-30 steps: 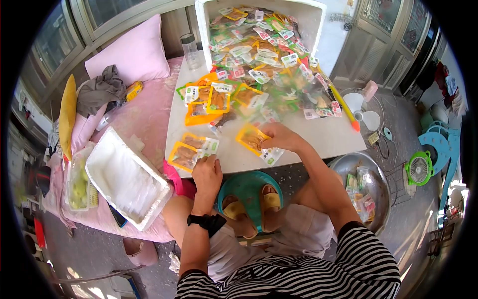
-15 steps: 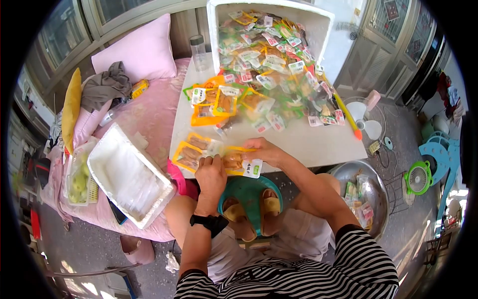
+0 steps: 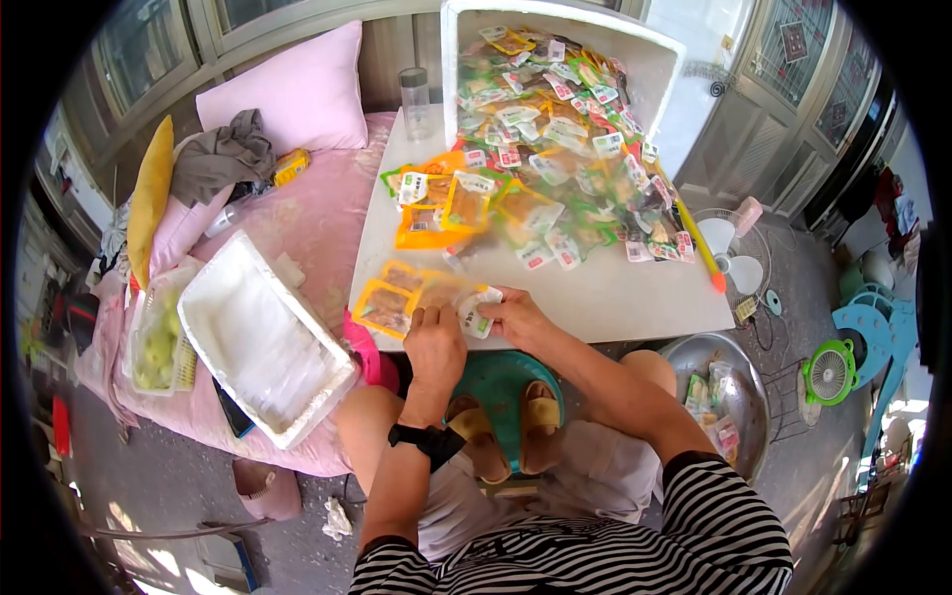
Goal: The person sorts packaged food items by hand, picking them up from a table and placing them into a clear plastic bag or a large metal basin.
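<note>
On the white table (image 3: pixel 635 293) lies a small stack of orange-edged snack packets (image 3: pixel 395 300) at the near left edge. My left hand (image 3: pixel 434 344) rests on the stack's near right corner, thumb and fingers pinching it. My right hand (image 3: pixel 509 313) holds another orange packet (image 3: pixel 466 302) by its white label end and lays it over the stack, touching my left hand. A large heap of mixed packets (image 3: pixel 540 169) spills from a tipped white foam box (image 3: pixel 656 55) at the far side of the table.
A foam lid (image 3: pixel 260 342) and a tray of green fruit (image 3: pixel 157 347) lie on the pink bed left of the table. A clear bottle (image 3: pixel 416 99) stands at the table's far left corner. A metal basin (image 3: pixel 744 382) with packets sits on the floor right; small fans beyond.
My right hand has carried an orange packet leftward from the table's middle front onto the stack by my left hand. The camera view has shifted slightly.
</note>
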A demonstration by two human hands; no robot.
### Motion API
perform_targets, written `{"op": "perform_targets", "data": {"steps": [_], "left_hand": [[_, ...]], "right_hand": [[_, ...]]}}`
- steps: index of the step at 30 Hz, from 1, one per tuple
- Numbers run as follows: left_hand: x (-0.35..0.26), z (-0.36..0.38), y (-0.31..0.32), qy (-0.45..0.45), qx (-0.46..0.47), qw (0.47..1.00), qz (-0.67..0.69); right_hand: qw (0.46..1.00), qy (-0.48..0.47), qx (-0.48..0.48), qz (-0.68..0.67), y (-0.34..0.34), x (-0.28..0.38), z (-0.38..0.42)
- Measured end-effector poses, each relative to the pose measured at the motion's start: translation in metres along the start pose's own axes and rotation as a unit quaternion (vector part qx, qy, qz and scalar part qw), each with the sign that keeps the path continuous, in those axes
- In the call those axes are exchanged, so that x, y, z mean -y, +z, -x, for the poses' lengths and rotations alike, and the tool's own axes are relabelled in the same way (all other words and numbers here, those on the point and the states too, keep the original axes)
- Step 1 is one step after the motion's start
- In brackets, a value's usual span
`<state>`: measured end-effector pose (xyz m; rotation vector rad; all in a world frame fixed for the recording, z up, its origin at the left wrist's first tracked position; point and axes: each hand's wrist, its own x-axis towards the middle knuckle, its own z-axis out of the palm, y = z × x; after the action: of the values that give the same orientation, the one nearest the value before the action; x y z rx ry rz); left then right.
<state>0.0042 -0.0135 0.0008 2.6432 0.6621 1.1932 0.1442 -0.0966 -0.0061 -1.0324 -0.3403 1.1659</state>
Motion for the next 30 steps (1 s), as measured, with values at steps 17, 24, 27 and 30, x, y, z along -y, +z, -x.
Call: {"op": "perform_targets", "data": {"steps": [17,24,27,30], "left_hand": [[-0.003,-0.003,-0.013,-0.008,0.011,1.0,0.023],[0.002,0.001,-0.006,0.018,-0.023,1.0,0.003],[0.003,0.002,-0.007,0.002,-0.002,1.0,-0.007],[0.001,0.001,-0.007,-0.011,0.034,0.999,-0.013]], "right_hand": [[0.965,0.096,0.004,0.245,0.037,0.016,-0.001],[0.983,-0.052,-0.054,0.167,0.035,-0.037,-0.055],[0.983,0.051,0.022,0.174,0.026,-0.024,-0.054],[0.912,0.08,0.04,0.4,0.038,0.045,-0.012]]}}
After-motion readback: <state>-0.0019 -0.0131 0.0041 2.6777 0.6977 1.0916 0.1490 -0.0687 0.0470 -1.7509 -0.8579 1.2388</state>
